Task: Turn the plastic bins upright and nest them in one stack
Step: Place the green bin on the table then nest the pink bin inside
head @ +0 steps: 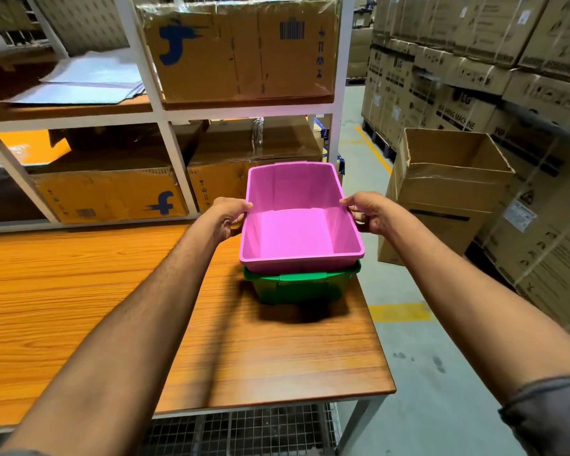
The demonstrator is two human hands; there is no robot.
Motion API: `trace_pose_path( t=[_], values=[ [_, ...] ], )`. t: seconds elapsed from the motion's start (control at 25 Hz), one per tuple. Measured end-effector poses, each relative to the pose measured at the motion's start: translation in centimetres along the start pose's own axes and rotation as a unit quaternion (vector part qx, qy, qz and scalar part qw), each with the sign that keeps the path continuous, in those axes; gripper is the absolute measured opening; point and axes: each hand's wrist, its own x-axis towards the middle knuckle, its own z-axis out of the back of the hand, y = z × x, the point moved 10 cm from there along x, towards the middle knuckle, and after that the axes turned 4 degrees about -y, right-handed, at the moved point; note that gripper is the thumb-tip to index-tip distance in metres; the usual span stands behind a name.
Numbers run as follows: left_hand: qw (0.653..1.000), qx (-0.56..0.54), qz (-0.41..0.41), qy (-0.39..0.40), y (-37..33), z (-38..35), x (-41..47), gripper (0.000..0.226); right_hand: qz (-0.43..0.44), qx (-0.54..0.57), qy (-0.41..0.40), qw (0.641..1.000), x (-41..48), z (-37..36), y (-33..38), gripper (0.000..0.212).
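While the left grip [229, 218] and the right grip [369, 213] clasp its opposite long rims, the pink bin [297, 232] sits upright between them, its mouth open to the camera. Each grip is clenched on the bin, with the thumb over the top of the rim and the fingers curled beneath its lip, about midway along each side. The pink bin rests inside a green bin [297, 286], whose rim and near wall show just below the pink rim. How deep it is seated at the far end I cannot tell. The green bin stands upright on the desk [112, 274], near its right edge and toward the back. Just behind the bins rises a white shelf rack [167, 143] loaded with taped cardboard boxes [241, 51], close to the pink bin's far end. Right of the desk, on the grey floor [425, 373], an open carton [448, 179] stands near the right grip, with stacked cartons [474, 103] beyond it. A wire mesh [244, 429] shows beneath the desk.
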Motion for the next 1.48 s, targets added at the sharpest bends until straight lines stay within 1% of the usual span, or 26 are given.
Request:
trace_pose_path(
  t=[0.08,0.12,0.24,0.28,0.36,0.52,0.64,0.72,0.8,0.88,1.0,1.12,1.2,1.32,1.48],
  values=[
    [0.999,-0.015,-0.019,-0.021,-0.5,0.3,-0.2,0.015,0.028,-0.01,-0.026,0.999,-0.5,0.5,0.7,0.028],
    [0.998,-0.025,-0.035,-0.037,-0.9,0.6,-0.4,0.016,0.056,-0.023,-0.048,0.997,-0.8,0.9,1.3,0.027],
    [0.989,-0.021,-0.124,-0.076,-2.7,1.3,-1.4,0.038,0.181,-0.092,-0.128,0.971,-2.8,1.8,3.8,0.03],
    [0.983,-0.011,-0.161,-0.082,-3.4,1.4,-2.2,0.041,0.219,-0.104,-0.136,0.961,-3.7,1.6,4.5,0.031],
    [0.969,0.006,-0.233,-0.085,-4.5,1.5,-4.5,0.042,0.292,-0.129,-0.121,0.94,-6.0,0.7,5.3,0.035],
    [0.927,0.107,-0.344,-0.105,-5.2,1.4,-8.8,0.046,0.423,-0.217,-0.114,0.872,-10.0,-1.2,5.6,0.034],
    [0.892,0.18,-0.384,-0.161,-4.1,2.6,-11.5,0.05,0.474,-0.248,-0.108,0.838,-12.9,-1.8,4.9,0.034],
    [0.874,0.209,-0.391,-0.2,-2.6,3.8,-13.6,0.051,0.508,-0.268,-0.096,0.813,-14.9,-2.3,4.1,0.038],
    [0.87,0.215,-0.381,-0.225,-0.6,5.2,-15.5,0.049,0.534,-0.271,-0.08,0.797,-16.8,-3.0,2.9,0.038],
    [0.874,0.207,-0.369,-0.241,1.7,6.5,-17.1,0.049,0.557,-0.253,-0.06,0.789,-18.8,-4.0,2.1,0.037],
    [0.886,0.168,-0.34,-0.267,5.8,9.7,-19.6,0.049,0.575,-0.213,-0.012,0.79,-21.8,-6.8,0.0,0.034],
    [0.9,0.137,-0.299,-0.284,9.9,14.0,-22.5,0.05,0.562,-0.17,0.021,0.809,-25.3,-9.4,-2.5,0.031],
    [0.91,0.121,-0.269,-0.292,12.6,17.0,-24.1,0.052,0.528,-0.142,0.059,0.835,-27.1,-11.6,-4.8,0.031],
    [0.921,0.075,-0.23,-0.306,16.9,22.3,-26.4,0.054,0.454,-0.107,0.133,0.874,-29.8,-16.2,-8.8,0.033],
    [0.935,0.029,-0.18,-0.306,22.3,30.1,-28.8,0.053,0.373,-0.069,0.195,0.905,-34.0,-23.6,-13.5,0.034]
  ],
)
